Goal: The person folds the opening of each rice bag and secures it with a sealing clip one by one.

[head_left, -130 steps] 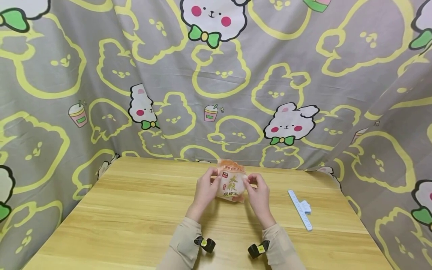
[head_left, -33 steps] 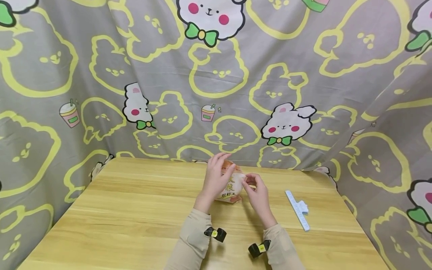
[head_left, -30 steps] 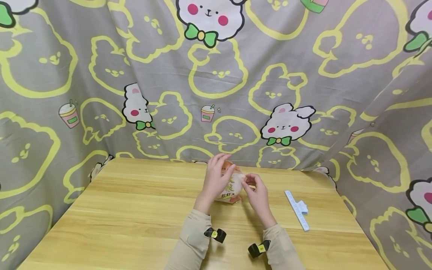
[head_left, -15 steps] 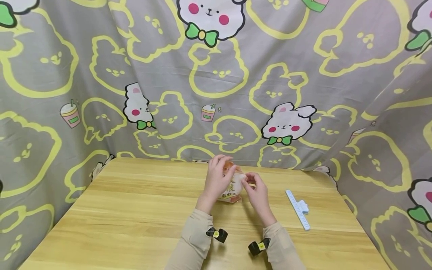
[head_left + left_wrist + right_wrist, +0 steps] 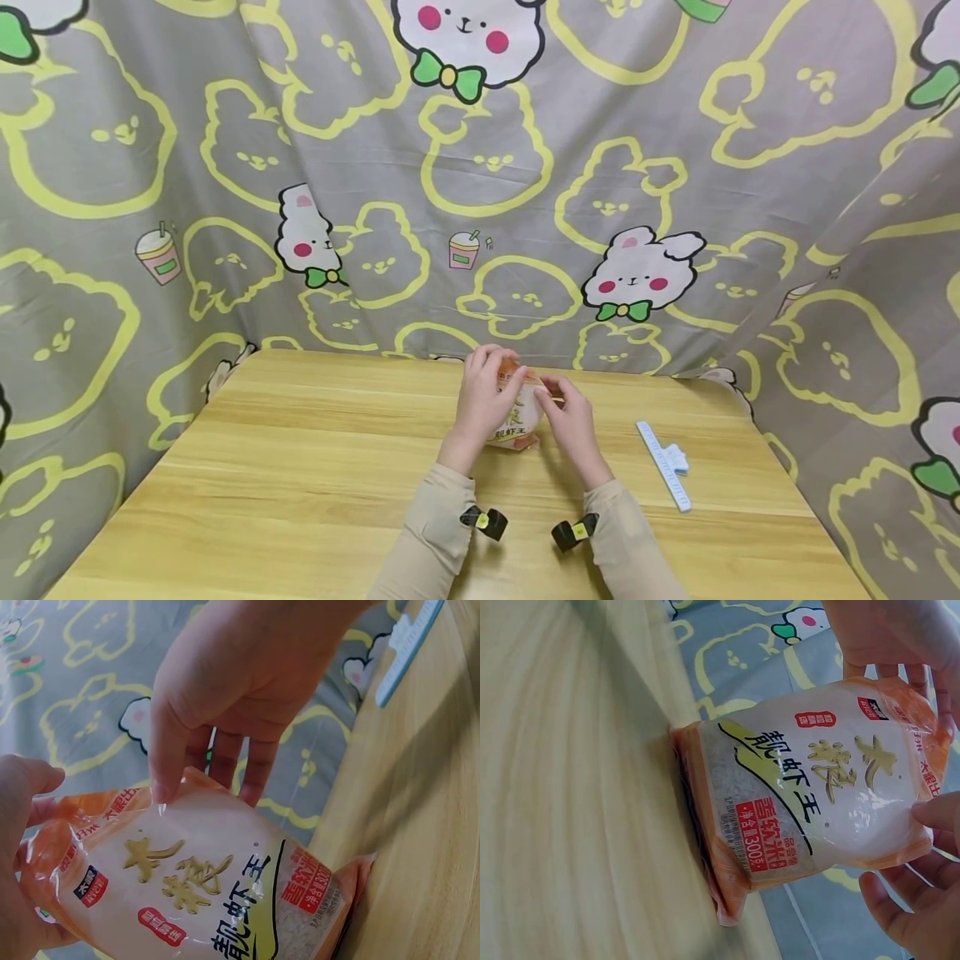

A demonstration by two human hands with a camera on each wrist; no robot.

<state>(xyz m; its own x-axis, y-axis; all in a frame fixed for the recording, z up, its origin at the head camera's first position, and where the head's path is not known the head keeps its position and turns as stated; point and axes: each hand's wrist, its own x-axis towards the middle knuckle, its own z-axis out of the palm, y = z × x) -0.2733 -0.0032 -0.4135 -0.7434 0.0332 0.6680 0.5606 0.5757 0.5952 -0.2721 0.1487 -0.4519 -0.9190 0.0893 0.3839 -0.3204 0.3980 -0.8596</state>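
A small bag of rice [image 5: 517, 421], white and orange with gold and black lettering, stands on its bottom edge on the table, slightly tilted. My left hand [image 5: 480, 400] holds its upper left side, the thumb toward the front and the fingers around the top corner. My right hand [image 5: 573, 429] pinches the upper right edge; in the left wrist view its thumb presses the front of the bag of rice [image 5: 187, 877] and the fingers reach behind. In the right wrist view the bag's base [image 5: 705, 825] meets the table, and grains show through a clear part.
A light blue ruler-like clip [image 5: 663, 467] lies on the wooden table [image 5: 300, 483] to the right of my right hand. A grey patterned curtain [image 5: 510, 192] hangs behind the table and along both sides.
Since the earliest frame, my left hand has moved from the bag's left side up to its top corner. Over the last half second my right hand has shifted slightly inward along the bag's edge.
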